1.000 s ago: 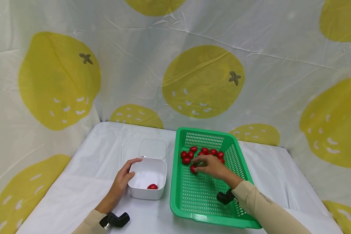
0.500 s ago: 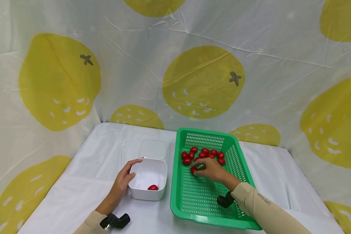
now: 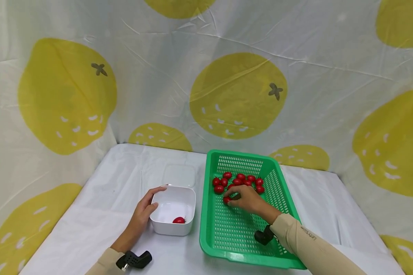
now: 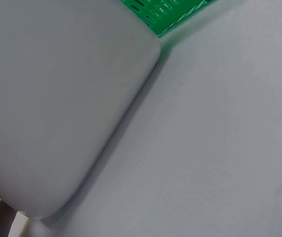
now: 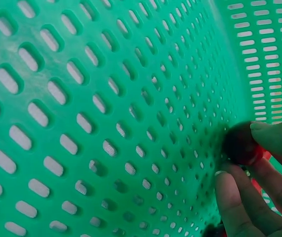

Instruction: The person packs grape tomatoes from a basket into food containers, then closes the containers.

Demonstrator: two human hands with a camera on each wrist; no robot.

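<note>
Red is seen on tomatoes (image 3: 218, 189), slotted green on basket (image 3: 237, 235), plain white on container (image 3: 172, 229); white backdrop sheet (image 3: 151, 84) is covered in yellow lemon print (image 3: 239, 95).

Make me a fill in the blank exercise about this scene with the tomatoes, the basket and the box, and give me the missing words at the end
1. The basket is ____ in color.
2. A tomato is pinched by the person's ____ hand.
3. In the box, the number of visible tomatoes is ____.
4. The large fruits printed on the backdrop are ____.

Missing words: green; right; one; yellow.
</note>
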